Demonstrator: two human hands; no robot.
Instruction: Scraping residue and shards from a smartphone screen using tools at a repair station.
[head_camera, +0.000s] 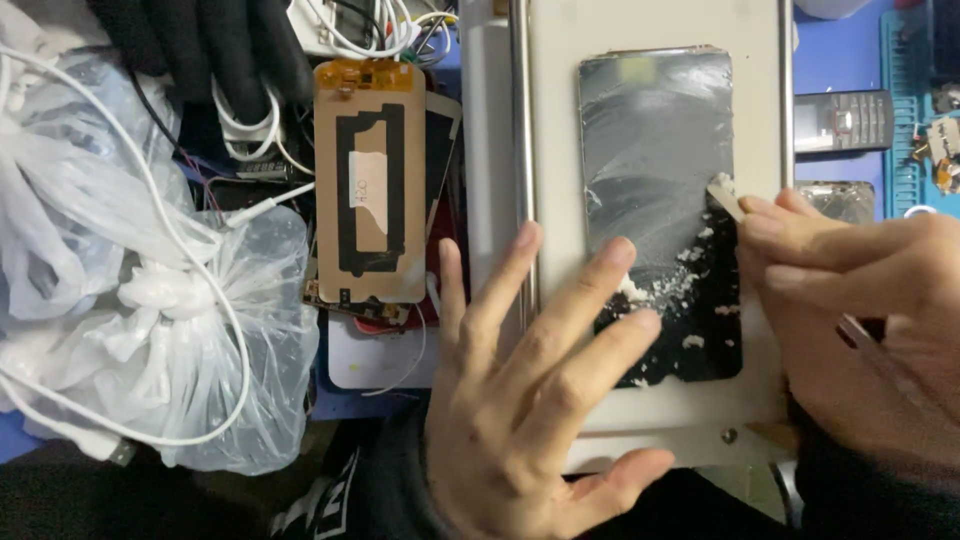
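Left hand (545, 400) fingers spread flat on phone screen (660, 200); right hand (860, 300) fingers pinch scraper (725, 195) at screen's right edge.

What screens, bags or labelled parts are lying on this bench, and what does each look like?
Phone screen panel: on the pale plate, dark rectangle, grey film partly scraped off by the right hand; left hand steadies it.
Display back: left of the plate, tan rectangle, black strips, pale sticker.
Plastic bags: far left, clear, knotted.
Keypad phone: upper right, dark.
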